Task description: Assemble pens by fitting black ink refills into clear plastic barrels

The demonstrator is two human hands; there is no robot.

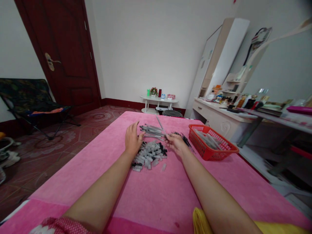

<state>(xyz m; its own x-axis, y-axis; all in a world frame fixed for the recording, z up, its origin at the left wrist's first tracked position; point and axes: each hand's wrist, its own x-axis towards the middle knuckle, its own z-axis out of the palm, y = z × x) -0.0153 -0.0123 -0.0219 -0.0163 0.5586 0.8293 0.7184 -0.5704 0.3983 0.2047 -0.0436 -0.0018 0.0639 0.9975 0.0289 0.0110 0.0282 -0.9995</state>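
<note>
At the fingertips of our right hand [175, 142] we pinch a pen tube [160, 123], probably light, stiff, slippery, best gripped mid-length; our left hand [132, 139] curves loosely, unclenched, pens [152, 130] beside its thumb

Left of the red basket [207, 152], the right hand [176, 143] hides the near end of a grey stick [159, 123] and covers some thin black rods [185, 139]. Farther left of it, the left hand [132, 138] blocks one side of the cap pile [151, 154]. The basket's wall partly conceals the tubes [209, 139] inside. Nearer than the basket, yellow cloth [201, 222] is cut off below. Bottles [241, 101] beyond it have labels too small to read.
</note>
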